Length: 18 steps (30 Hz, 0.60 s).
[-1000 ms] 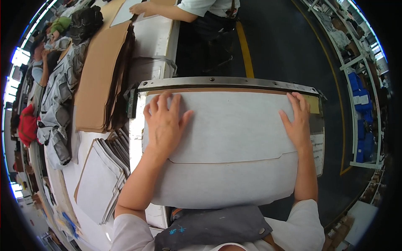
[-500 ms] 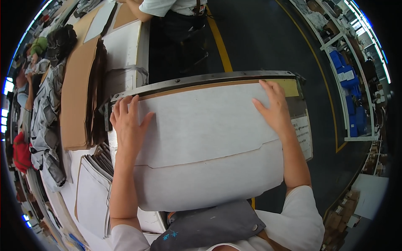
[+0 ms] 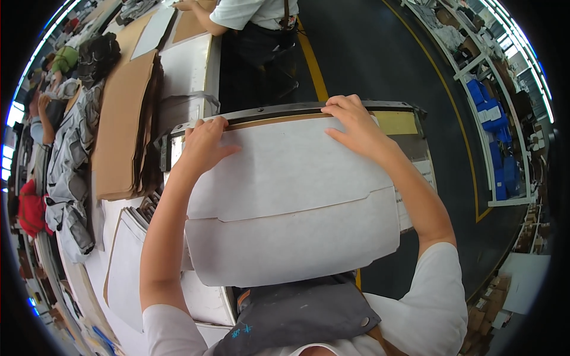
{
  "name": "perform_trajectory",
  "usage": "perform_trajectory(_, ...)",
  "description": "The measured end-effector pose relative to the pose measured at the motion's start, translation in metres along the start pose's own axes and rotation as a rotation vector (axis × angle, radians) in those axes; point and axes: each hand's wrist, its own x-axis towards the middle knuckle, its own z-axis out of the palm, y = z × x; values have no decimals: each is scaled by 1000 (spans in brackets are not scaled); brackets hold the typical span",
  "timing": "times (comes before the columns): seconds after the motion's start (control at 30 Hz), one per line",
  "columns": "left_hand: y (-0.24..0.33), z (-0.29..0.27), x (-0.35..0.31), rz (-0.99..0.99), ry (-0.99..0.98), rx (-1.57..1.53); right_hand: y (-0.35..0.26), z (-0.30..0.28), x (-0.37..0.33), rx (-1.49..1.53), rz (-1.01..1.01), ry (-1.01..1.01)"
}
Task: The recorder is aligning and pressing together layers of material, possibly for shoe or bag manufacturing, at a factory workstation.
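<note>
Two hands are unclenched, thumbs parted from fingers: the left hand point(image 3: 206, 142) and right hand point(image 3: 356, 127) rest along the white paperboard's point(image 3: 285, 160) far edge, fingertips at one metal bar point(image 3: 276, 108). One stepped edge crosses the paperboard, which lies on a worktable point(image 3: 408, 145). Leftward crowd two stacks, brown cardboard point(image 3: 126, 124) and white board point(image 3: 127, 267); dark floor point(image 3: 362, 50) opens rightward to one rack point(image 3: 471, 67).

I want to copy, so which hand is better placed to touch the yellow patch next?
Probably the right hand: it's at the white sheet's upper edge, closer to the yellow patch. The left hand is toward the other end.
</note>
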Motion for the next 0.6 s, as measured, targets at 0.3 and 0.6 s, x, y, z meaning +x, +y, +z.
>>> perform_trajectory(0.3,1,-4,0,52,-27,30,-13,2,17,-8,-28,-64)
perform_trajectory(0.6,10,-17,-26,49,202,-689,-2,-25,22,-9,-8,-48)
